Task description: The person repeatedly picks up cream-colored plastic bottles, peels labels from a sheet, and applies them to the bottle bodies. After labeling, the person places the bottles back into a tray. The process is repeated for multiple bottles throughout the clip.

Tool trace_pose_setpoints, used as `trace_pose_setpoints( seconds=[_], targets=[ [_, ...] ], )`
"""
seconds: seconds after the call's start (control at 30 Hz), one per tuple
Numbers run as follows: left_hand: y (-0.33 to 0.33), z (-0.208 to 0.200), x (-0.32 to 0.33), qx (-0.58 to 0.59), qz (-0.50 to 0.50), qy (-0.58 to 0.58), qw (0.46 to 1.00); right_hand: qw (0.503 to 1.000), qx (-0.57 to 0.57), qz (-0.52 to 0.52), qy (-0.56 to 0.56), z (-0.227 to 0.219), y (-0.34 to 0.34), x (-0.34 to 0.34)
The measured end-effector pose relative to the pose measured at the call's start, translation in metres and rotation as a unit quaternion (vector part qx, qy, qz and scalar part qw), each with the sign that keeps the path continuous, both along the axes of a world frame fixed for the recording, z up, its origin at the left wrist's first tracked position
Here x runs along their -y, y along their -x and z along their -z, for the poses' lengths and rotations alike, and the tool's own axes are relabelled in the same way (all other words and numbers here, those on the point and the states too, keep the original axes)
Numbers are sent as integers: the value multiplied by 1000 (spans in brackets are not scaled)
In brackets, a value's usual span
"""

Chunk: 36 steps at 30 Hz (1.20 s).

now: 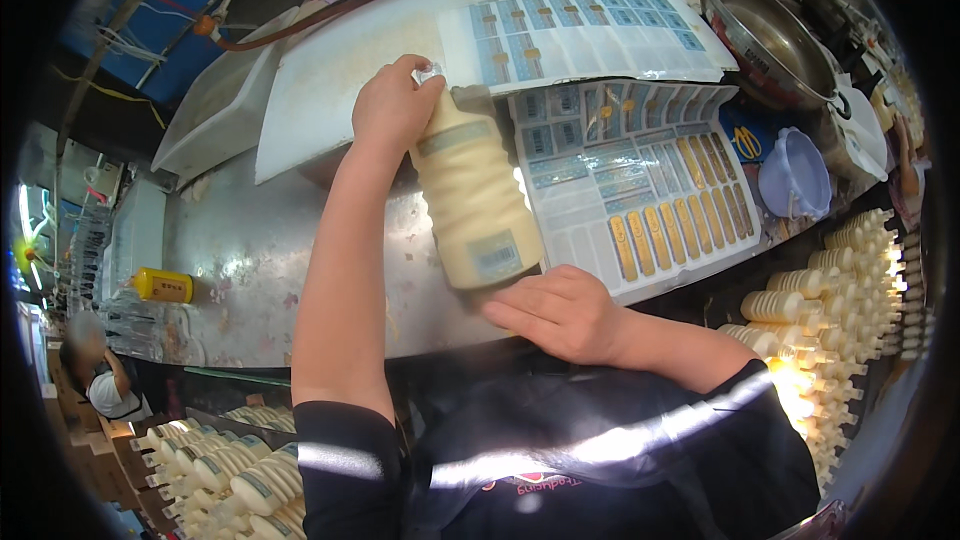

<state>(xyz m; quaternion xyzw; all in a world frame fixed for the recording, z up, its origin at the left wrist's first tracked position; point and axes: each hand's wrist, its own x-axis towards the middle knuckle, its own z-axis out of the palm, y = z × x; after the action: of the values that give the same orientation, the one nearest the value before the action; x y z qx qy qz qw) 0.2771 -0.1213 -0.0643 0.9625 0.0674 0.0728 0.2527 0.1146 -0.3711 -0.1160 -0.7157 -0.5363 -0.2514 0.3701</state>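
A large cream-coloured plastic bottle [475, 200] with a clear cap lies tilted over the metal table, its labels facing up. My left hand [392, 105] is closed round the neck and cap at its far end. By the base is my right hand [560, 315], fingers stretched out toward the left beneath the bottle's near end; whether they press on it I cannot tell. Just right of the bottle lies a label sheet [575, 245] with gold strip labels and blue ones, partly peeled. A second label sheet [600, 55] with blue labels lies beyond it on a white board [340, 80].
Capped cream bottles crowd the lower right [800, 310] and lower left [250, 475]. A yellow bottle [163, 285] rests at the table's left end, near clear bottles. A purple bucket [793, 175] and a wide metal pan [770, 35] stand at right. A person [115, 390] is at far left.
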Motion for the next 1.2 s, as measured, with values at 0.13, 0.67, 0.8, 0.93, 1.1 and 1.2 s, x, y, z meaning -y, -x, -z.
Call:
trace_pose_setpoints(
  seconds=[0.13,0.67,0.8,0.93,1.1,1.2],
  targets=[
    [12,-1,-17,80,-18,75,994,997,-70,38,13,-7,6,-19],
    [209,-88,-142,277,-172,216,920,697,-662,95,-259,9,-59,68],
    [187,-100,-172,209,-318,-72,922,715,-647,106,-243,6,-64,114],
    [144,-80,-248,141,-347,-217,901,699,-640,192,-253,-6,-46,165],
    [95,-22,-388,223,-233,-92,942,673,-534,423,-288,-15,-26,267],
    [62,-15,-430,202,-167,-100,960,652,-389,626,-177,-30,20,323]
  ],
)
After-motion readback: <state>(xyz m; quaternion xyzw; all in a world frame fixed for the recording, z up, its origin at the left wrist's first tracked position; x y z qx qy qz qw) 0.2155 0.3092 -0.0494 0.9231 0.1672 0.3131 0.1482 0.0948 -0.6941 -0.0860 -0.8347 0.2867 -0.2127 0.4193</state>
